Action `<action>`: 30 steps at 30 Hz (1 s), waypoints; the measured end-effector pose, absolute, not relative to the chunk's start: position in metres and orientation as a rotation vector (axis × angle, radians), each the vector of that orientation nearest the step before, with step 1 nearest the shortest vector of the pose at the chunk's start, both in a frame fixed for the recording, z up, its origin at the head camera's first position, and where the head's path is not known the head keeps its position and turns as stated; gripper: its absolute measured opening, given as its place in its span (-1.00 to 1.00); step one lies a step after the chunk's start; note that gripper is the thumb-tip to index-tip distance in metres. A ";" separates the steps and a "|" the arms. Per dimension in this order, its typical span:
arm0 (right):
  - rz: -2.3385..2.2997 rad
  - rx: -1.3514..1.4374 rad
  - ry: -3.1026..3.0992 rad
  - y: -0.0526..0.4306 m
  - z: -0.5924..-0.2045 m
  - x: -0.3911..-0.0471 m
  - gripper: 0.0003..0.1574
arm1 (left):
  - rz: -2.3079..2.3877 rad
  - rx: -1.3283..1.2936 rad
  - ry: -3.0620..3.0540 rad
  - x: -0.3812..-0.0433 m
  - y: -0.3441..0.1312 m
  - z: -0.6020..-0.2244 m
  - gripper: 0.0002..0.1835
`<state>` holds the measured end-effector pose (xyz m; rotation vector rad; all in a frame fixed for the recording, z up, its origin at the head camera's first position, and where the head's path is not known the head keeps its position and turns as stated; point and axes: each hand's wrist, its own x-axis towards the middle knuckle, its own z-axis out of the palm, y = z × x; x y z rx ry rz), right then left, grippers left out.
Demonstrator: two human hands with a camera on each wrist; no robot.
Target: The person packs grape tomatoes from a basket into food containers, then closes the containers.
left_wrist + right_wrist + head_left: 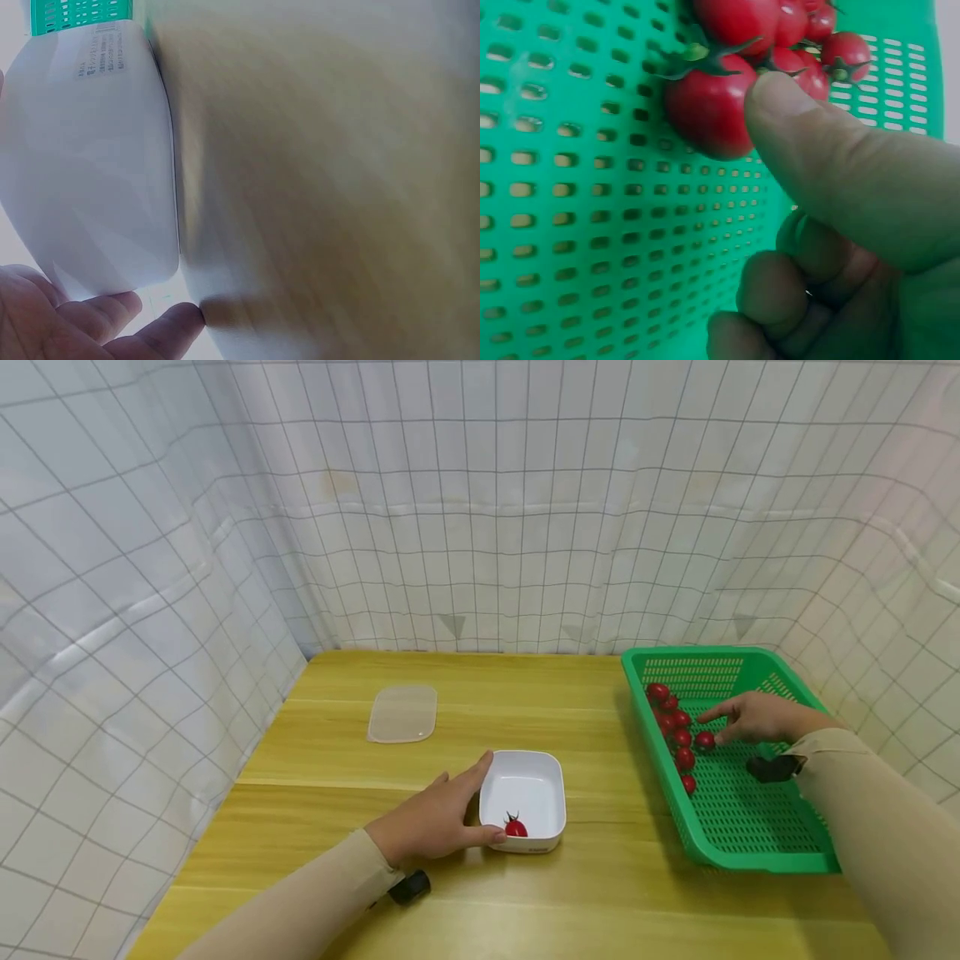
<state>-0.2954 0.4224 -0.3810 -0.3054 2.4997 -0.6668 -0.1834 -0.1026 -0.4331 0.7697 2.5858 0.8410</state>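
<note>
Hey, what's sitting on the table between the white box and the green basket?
Nothing: in the head view, the wooden tabletop is bare between the white box and the green basket.

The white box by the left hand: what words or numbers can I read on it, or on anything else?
White box, left wrist view: a label with tiny print, too small and blurred to read.
White box, head view: a dark mark low on its front, perhaps the same label, too small.
Green basket, clear lid: no writing I can see.
</note>
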 end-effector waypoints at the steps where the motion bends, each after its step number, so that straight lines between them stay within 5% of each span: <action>1: -0.661 -0.308 2.495 0.423 -0.382 -0.296 -0.29 | 0.845 0.767 2.585 -0.183 -0.103 -0.433 0.21; 30: -0.624 -0.339 2.482 0.419 -0.395 -0.297 -0.24 | 0.854 0.766 2.578 -0.183 -0.103 -0.434 0.20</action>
